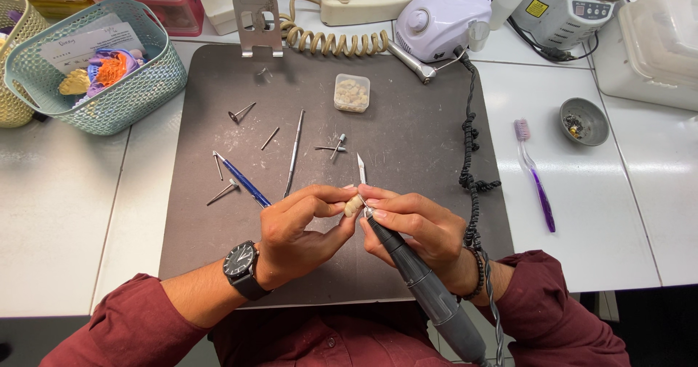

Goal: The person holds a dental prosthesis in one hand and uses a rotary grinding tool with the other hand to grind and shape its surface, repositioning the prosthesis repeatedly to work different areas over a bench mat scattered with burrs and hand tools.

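The left hand (pixel 294 225) pinches a small cream dental piece (pixel 353 206) in a closed grip, raised above the dark mat (pixel 407 142) at about 6 o'clock so it can be turned freely. The right hand (pixel 418 229) closes pen-style round a grey rotary handpiece (pixel 422 283), its tip touching the piece, fingertips of both hands meeting for steadiness. Spare burs (pixel 241 111), a metal probe (pixel 294 152) and a small clear box (pixel 352 92) lie toward 12 o'clock on the worktop, within reach.
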